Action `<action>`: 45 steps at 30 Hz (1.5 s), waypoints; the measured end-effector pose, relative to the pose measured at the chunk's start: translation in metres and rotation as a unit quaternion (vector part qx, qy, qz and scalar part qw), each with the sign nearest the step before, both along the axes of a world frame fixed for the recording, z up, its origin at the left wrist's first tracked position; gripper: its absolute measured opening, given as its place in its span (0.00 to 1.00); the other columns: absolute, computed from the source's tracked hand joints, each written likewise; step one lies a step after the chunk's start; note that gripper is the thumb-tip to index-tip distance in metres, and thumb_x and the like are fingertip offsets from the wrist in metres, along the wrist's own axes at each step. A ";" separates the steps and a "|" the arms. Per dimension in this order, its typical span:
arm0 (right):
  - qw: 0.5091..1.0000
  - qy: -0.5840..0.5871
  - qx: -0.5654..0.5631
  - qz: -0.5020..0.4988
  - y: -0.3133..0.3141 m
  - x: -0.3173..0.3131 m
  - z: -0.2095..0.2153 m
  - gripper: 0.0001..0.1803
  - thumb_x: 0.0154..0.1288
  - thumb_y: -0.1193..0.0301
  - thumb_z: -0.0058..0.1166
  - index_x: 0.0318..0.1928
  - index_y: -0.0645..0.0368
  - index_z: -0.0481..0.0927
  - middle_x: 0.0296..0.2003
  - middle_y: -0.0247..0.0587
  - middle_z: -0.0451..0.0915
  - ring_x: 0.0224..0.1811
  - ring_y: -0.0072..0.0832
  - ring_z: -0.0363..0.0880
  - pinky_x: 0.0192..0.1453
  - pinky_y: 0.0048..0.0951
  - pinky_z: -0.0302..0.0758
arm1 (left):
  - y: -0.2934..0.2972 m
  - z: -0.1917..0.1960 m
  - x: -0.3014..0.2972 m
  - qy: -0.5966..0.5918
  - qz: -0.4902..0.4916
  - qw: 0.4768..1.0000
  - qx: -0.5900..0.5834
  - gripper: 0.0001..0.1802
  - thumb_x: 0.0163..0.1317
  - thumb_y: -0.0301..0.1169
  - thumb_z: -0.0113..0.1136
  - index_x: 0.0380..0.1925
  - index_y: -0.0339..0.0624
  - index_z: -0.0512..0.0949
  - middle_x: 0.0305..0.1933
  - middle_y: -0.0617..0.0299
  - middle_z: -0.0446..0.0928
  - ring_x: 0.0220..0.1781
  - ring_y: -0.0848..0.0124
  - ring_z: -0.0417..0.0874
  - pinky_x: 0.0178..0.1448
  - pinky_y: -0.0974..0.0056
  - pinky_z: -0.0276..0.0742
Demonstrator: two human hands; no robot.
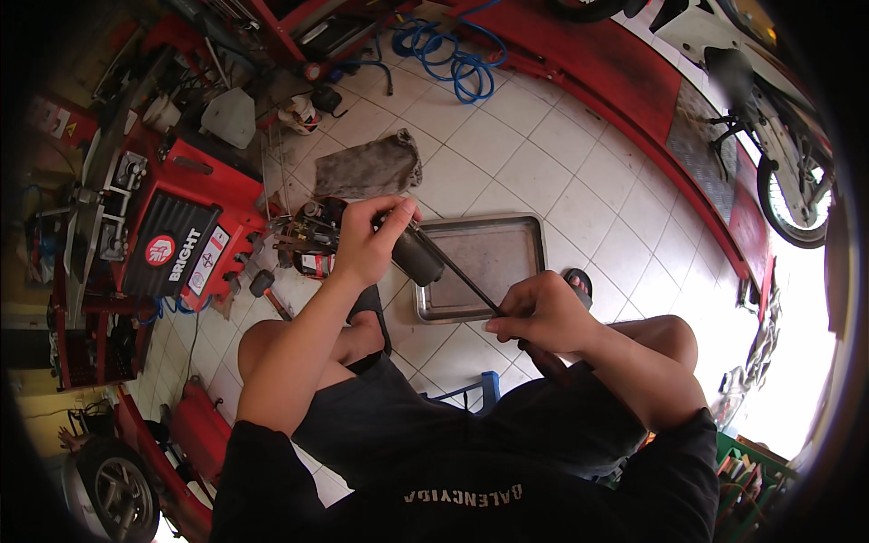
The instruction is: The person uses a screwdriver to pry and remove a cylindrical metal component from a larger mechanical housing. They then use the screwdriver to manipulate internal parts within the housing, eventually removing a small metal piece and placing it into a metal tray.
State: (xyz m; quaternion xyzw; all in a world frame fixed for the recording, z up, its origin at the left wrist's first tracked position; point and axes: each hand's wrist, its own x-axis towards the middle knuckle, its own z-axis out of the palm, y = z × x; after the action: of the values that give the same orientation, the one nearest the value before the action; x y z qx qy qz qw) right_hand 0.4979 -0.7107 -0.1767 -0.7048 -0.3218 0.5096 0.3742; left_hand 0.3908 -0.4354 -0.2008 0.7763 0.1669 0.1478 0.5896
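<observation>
My left hand (373, 237) is closed around the upper end of a dark metal cylinder (420, 261), holding it tilted above the floor. Below and to its right lies a shallow metal tray (507, 244). A long screwdriver-like tool (463, 279) runs as a thin dark shaft from beside the cylinder down to my right hand (545, 312). My right fingers pinch that shaft, and a thick brownish handle sticks out under the palm. Whether the tip touches the cylinder is hard to make out.
A grey rag (367, 167) lies beyond the tray. Tools and small parts (312, 237) sit left of it, with a hammer (269, 291) nearer. A red machine (195, 217) stands left, a red lift platform (615, 100) right, a blue hose (453, 59) at the back.
</observation>
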 end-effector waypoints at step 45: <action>0.986 -0.032 -0.023 -0.164 0.025 0.003 -0.121 0.17 0.56 0.65 0.79 0.32 0.66 0.86 0.26 0.44 0.88 0.27 0.25 0.88 0.35 0.26 0.82 | 0.040 0.026 -0.001 -0.038 0.082 0.974 0.208 0.19 0.75 0.38 0.58 0.33 0.31 0.84 0.31 0.61 0.83 0.37 0.76 0.80 0.44 0.68 0.72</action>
State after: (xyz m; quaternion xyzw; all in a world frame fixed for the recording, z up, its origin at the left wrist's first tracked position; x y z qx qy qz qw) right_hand 0.5012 -0.6858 -0.2974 -0.7727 -0.2013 0.4256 0.4257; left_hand 0.3896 -0.3949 -0.1749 0.8592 0.1733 0.2570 0.4070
